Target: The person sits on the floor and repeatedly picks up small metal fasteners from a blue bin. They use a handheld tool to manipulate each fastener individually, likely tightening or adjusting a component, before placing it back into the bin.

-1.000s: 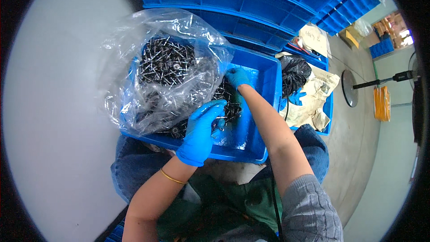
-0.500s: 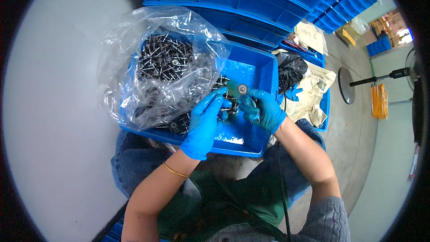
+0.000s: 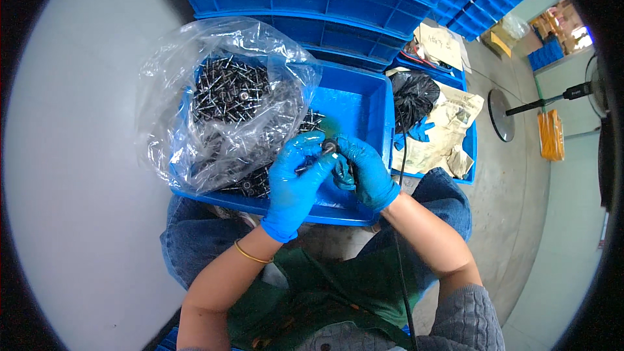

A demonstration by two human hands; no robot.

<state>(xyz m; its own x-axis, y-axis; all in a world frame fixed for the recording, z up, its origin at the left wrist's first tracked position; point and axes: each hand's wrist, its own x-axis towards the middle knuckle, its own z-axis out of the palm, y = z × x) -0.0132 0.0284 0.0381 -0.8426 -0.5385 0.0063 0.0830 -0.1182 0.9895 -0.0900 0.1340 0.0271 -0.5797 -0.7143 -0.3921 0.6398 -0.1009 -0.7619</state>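
Note:
Both my hands wear blue gloves and meet above the front of a blue plastic bin (image 3: 387,117). Thumb and fingers of my left hand (image 3: 292,179) pinch a small round-headed dark metal part (image 3: 329,147). The fingers of my right hand (image 3: 369,172) close on the same part from the other side; its palm is hidden. Left of the hands, a clear plastic bag (image 3: 166,136) lies open in the bin. Many dark metal pieces (image 3: 227,91) with thin shiny shanks fill it, and more lie loose beside it.
Stacked blue crates (image 3: 299,0) rise behind the bin. On the right, another blue bin holds a black plastic bag (image 3: 416,97), brown paper (image 3: 448,130) and a blue glove (image 3: 422,131). A black cable (image 3: 402,234) hangs by my right forearm. Farther right is a stand with a round base (image 3: 500,116).
My right hand has brought the round-headed part left and slightly down to my left hand, and both now grip it. The surroundings have shifted slightly left in the picture.

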